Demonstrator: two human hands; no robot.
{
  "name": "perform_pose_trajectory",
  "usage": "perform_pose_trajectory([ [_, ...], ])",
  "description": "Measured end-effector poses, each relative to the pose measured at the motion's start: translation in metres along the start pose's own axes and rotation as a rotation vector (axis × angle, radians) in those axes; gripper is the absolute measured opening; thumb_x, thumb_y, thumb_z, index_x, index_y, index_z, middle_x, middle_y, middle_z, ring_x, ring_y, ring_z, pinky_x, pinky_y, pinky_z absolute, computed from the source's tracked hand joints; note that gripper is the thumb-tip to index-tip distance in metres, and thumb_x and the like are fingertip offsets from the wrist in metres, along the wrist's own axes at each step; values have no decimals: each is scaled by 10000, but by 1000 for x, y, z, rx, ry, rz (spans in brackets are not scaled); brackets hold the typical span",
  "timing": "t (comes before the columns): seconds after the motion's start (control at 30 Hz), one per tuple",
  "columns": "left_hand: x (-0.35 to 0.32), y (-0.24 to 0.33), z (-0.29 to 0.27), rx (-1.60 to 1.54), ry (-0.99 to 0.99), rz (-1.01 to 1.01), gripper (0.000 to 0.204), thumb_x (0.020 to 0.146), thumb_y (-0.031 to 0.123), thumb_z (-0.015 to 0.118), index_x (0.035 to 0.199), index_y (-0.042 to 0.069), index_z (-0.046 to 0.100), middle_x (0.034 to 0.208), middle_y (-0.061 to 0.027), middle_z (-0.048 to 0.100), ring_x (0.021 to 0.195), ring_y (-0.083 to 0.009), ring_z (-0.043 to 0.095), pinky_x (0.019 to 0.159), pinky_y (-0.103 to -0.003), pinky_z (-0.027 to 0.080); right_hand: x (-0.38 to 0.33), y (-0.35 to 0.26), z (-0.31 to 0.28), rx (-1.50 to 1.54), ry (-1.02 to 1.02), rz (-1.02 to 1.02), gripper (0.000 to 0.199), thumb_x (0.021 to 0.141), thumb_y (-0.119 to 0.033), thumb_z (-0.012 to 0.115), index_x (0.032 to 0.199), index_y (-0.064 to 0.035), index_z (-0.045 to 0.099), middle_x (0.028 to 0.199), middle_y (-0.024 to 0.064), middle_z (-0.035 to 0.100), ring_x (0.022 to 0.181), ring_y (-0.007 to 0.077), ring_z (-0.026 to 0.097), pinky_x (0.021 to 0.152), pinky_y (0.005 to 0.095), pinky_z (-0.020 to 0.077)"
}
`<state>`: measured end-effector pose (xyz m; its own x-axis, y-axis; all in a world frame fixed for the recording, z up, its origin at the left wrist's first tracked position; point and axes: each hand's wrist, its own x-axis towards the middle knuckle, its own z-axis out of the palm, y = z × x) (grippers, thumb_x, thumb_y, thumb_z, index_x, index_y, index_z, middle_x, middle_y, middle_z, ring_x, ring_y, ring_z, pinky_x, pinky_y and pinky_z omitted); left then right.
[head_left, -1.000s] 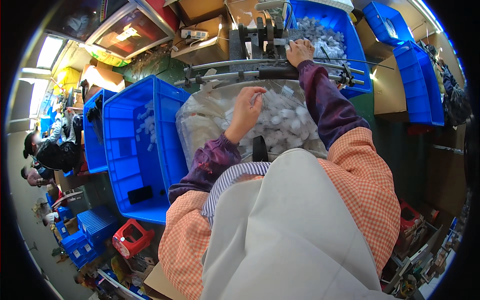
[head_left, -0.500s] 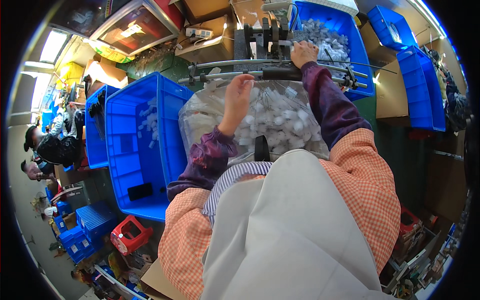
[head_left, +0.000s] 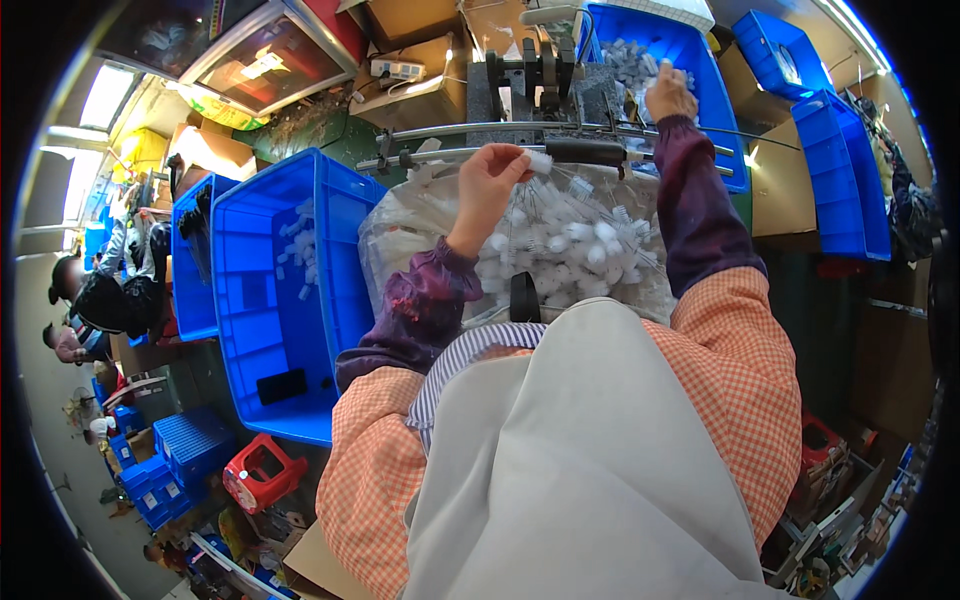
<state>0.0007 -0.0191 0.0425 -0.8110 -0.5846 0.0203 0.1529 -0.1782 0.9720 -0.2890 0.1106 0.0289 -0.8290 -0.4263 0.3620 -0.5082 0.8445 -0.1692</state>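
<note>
My left hand [head_left: 488,190] is closed in a pinch on a small white bristle brush [head_left: 539,161], just in front of a metal rail. Below it, a clear plastic sack [head_left: 385,245] holds many white brushes [head_left: 590,240] with thin wire stems. My right hand [head_left: 671,95] reaches over the far right blue bin [head_left: 715,110], which holds many small white and translucent pieces [head_left: 630,65]. Its fingers are drawn together, and what they hold is too small to make out. A dark machine [head_left: 540,75] with paired rails [head_left: 460,128] stands between my hands and beyond them.
At left, a big blue bin [head_left: 265,250] holds some white pieces and a dark flat object [head_left: 281,386]. Cardboard boxes [head_left: 425,80] and a power strip [head_left: 397,70] lie beyond the rails. A red stool [head_left: 262,472] stands lower left. Other people sit at far left.
My right hand has left the machine and moved right, over the far bin. The left hand has shifted slightly right, and the white brush now shows plainly in its fingers.
</note>
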Motion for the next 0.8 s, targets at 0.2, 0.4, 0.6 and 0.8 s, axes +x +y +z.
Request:
perform_pose_trajectory([
  [0.2, 14, -12, 8, 141, -15, 48, 188, 810, 93, 636, 937, -41, 600, 851, -86, 639, 761, -141, 620, 689, -241, 512, -85, -61, -31, 984, -561, -759, 291, 898, -157, 494, 1164, -44, 528, 961, 78, 611, 813, 146, 566, 740, 281, 455],
  [0.4, 5, -11, -10, 1217, -101, 77, 458, 800, 380, 602, 968, -45, 584, 893, -195, 628, 843, -337, 607, 729, -375, 485, -46, -33, 29, 394, -166, -289, 206, 822, -155, 513, 996, -148, 622, 954, 14, 601, 848, 232, 587, 738, 355, 447],
  [0.6, 1, -55, -24, 1333, -137, -60, 376, 796, 351, 577, 955, 10, 564, 955, -197, 600, 901, -374, 551, 768, -439, 454, -24, -45, 61, 93, -51, -269, 161, 807, -220, 508, 913, -189, 625, 971, 1, 586, 966, 226, 519, 814, 388, 380],
  [0.8, -7, -59, -29, 1367, -259, 20, 273, 774, 297, 582, 957, 94, 598, 938, -150, 610, 904, -360, 541, 757, -438, 444, -19, -46, 71, 60, -77, -271, 158, 789, -202, 527, 924, -168, 603, 1003, -3, 582, 1013, 239, 485, 833, 405, 353],
])
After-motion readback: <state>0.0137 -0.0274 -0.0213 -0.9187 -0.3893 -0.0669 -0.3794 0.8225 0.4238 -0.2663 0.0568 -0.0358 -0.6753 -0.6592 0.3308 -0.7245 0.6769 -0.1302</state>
